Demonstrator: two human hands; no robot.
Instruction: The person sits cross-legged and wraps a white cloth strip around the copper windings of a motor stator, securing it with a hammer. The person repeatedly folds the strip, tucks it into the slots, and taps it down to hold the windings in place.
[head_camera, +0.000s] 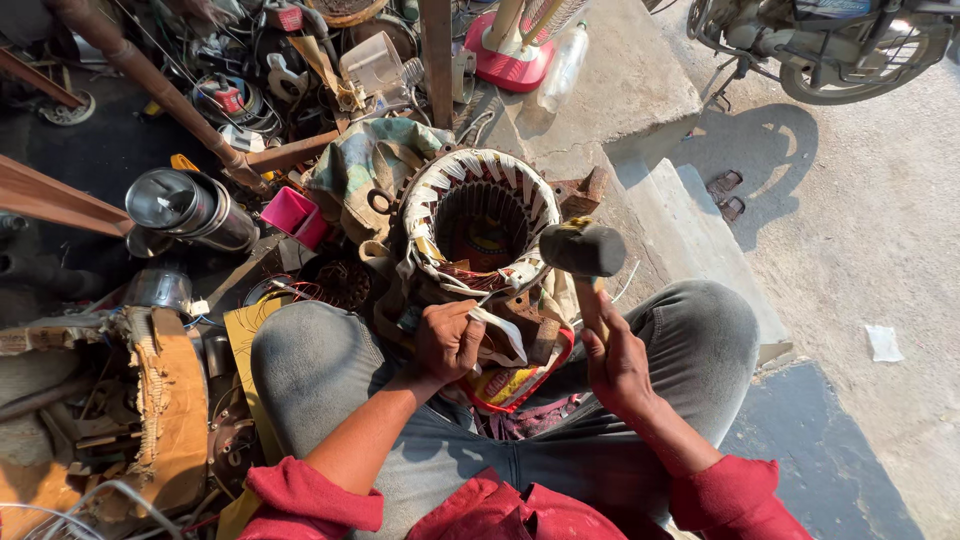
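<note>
Two hands work close together over the person's lap. The left hand is closed on a strip of white tape at the near lower edge of the motor stator, which sits just beyond both hands, between the knees, with its round bore tilted up toward the camera. The right hand is wrapped around the handle of a mallet; the handle runs away from the hand, and the dark head hangs at the stator's right rim, touching or just off it, hard to tell which. Beyond the left hand, farther out, lie a pink box and a metal flask among scrap.
</note>
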